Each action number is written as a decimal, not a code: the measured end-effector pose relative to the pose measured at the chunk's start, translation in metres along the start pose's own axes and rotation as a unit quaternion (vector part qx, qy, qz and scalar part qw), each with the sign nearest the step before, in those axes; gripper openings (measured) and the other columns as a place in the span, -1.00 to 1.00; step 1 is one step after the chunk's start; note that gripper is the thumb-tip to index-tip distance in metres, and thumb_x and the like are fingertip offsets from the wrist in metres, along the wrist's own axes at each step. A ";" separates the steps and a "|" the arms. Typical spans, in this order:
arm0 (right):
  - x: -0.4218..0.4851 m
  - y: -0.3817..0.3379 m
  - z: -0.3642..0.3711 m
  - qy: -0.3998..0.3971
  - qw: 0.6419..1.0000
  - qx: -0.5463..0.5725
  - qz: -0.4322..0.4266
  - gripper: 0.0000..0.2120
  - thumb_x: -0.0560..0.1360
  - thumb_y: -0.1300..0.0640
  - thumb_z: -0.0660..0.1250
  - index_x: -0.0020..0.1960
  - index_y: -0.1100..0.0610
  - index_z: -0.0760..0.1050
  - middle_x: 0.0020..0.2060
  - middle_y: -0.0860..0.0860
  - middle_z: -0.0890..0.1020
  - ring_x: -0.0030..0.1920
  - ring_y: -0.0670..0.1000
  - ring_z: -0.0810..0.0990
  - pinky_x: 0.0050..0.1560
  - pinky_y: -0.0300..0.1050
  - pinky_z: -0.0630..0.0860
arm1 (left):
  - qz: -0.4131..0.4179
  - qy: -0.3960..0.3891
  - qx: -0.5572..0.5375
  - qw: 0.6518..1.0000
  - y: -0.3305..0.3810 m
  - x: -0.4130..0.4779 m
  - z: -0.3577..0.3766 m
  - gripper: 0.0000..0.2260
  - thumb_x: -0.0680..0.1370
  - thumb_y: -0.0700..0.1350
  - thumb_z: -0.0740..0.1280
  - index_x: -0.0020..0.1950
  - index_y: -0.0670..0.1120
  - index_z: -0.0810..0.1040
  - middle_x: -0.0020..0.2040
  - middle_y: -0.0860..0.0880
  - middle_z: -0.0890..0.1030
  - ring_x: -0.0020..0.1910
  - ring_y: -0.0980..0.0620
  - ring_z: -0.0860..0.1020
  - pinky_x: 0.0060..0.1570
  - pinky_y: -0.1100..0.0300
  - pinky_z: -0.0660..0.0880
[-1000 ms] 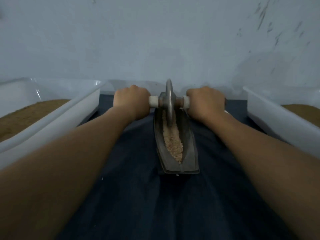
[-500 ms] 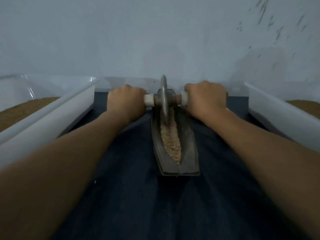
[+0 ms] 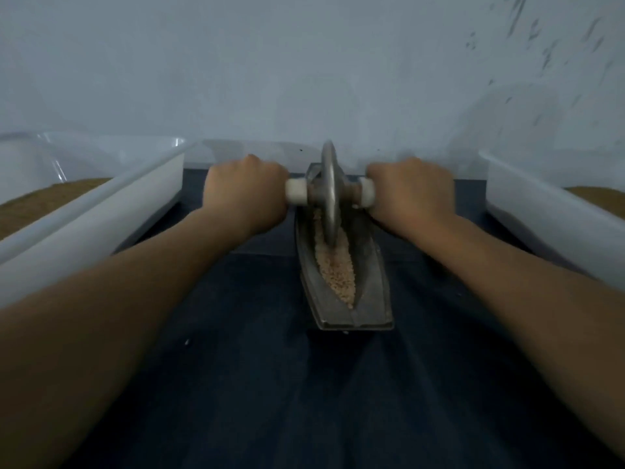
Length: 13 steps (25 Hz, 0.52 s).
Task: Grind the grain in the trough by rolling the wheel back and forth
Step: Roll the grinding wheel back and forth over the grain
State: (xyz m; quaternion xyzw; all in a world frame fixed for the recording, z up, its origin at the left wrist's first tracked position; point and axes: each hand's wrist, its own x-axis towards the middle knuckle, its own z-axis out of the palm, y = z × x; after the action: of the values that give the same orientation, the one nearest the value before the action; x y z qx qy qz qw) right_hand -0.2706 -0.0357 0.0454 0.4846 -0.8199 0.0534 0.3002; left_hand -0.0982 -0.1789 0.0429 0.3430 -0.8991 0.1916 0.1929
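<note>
Head view: dark table (image 3: pixel 253 384), pale wall (image 3: pixel 304 62); white tubs (image 3: pixel 101 211) flank the trough (image 3: pixel 372 292); left hand (image 3: pixel 247 194) and right hand (image 3: pixel 411 191) grip handles of the wheel (image 3: pixel 328 194).

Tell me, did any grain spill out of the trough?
Barely. Two pale specks, maybe strays, lie on the dark cloth: one at the near end of the trough, one farther left. The grain sits inside.

- Left forearm (image 3: pixel 118 316), 8 o'clock side: bare along whole visible length, broad near lens, tapering to wrist.
- Right forearm (image 3: pixel 507 299), 4 o'clock side: likewise bare, same taper.
- Left hand (image 3: pixel 245 194), 11 o'clock of centre: bare, knuckles rounded, detail soft in dim light.
- Right hand (image 3: pixel 411 192), 1 o'clock: bare, slightly blurred.
</note>
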 end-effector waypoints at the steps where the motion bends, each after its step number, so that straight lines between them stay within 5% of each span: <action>1: 0.017 -0.005 0.001 -0.023 1.000 0.006 0.005 -0.89 0.48 -0.03 0.40 -0.10 -0.01 0.54 -0.28 -0.02 0.49 -0.26 0.12 0.48 -0.31 -0.15 0.26 | -0.024 -0.051 -0.036 0.998 0.002 0.013 -0.001 -0.86 0.54 0.01 0.32 0.04 0.03 0.60 -0.13 -0.07 0.55 -0.24 -0.10 0.52 -0.26 0.08 0.42; 3: 0.032 -0.010 -0.005 -0.069 0.997 0.012 0.017 -0.85 0.50 0.03 0.39 0.04 0.05 0.60 -0.08 0.09 0.61 -0.07 0.19 0.59 -0.19 -0.08 0.35 | -0.043 -0.091 -0.064 0.993 0.003 0.029 -0.002 -0.82 0.55 0.00 0.34 0.11 0.00 0.60 -0.06 -0.08 0.56 -0.14 -0.11 0.54 -0.18 0.05 0.45; 5: 0.006 0.001 -0.009 -0.073 0.997 0.014 -0.002 -0.90 0.49 0.01 0.40 -0.02 -0.02 0.55 -0.10 0.05 0.63 -0.12 0.17 0.60 -0.24 -0.09 0.37 | 0.000 -0.067 -0.033 0.997 -0.001 0.011 -0.009 -0.87 0.52 0.00 0.33 0.03 0.05 0.61 -0.18 -0.01 0.51 -0.23 -0.08 0.53 -0.28 0.08 0.42; 7: -0.041 0.011 -0.014 0.025 0.999 -0.003 -0.039 -0.86 0.40 -0.03 0.35 -0.18 -0.07 0.39 -0.38 -0.10 0.45 -0.44 0.02 0.38 -0.43 -0.21 0.18 | 0.077 0.075 0.003 0.994 -0.012 -0.021 -0.009 -0.97 0.39 0.04 0.32 -0.21 0.13 0.55 -0.39 0.11 0.33 -0.49 0.06 0.31 -0.48 0.23 0.25; 10: -0.056 0.020 -0.017 0.104 0.993 -0.001 -0.057 -0.80 0.26 -0.09 0.28 -0.27 -0.07 0.27 -0.48 -0.16 0.10 -0.50 -0.16 0.01 -0.40 -0.31 -0.07 | 0.117 0.169 0.028 0.978 -0.022 -0.034 -0.011 -0.91 0.24 0.11 0.27 -0.40 0.14 0.41 -0.51 0.16 0.24 -0.55 0.18 -0.02 -0.44 0.41 -0.03; 13: -0.020 0.003 -0.005 0.001 1.000 -0.020 -0.008 -0.90 0.46 -0.02 0.36 -0.12 -0.05 0.45 -0.34 -0.07 0.46 -0.33 0.11 0.52 -0.37 -0.17 0.21 | 0.026 0.067 0.002 0.997 -0.003 -0.007 0.004 -0.94 0.45 0.02 0.33 -0.16 0.10 0.58 -0.31 0.02 0.50 -0.44 -0.02 0.42 -0.45 0.22 0.23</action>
State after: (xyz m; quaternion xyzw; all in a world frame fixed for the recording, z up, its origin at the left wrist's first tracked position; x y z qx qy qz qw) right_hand -0.2639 -0.0166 0.0394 0.4848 -0.8166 0.0358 0.3112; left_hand -0.0922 -0.1796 0.0368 0.3060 -0.8927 0.2206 0.2466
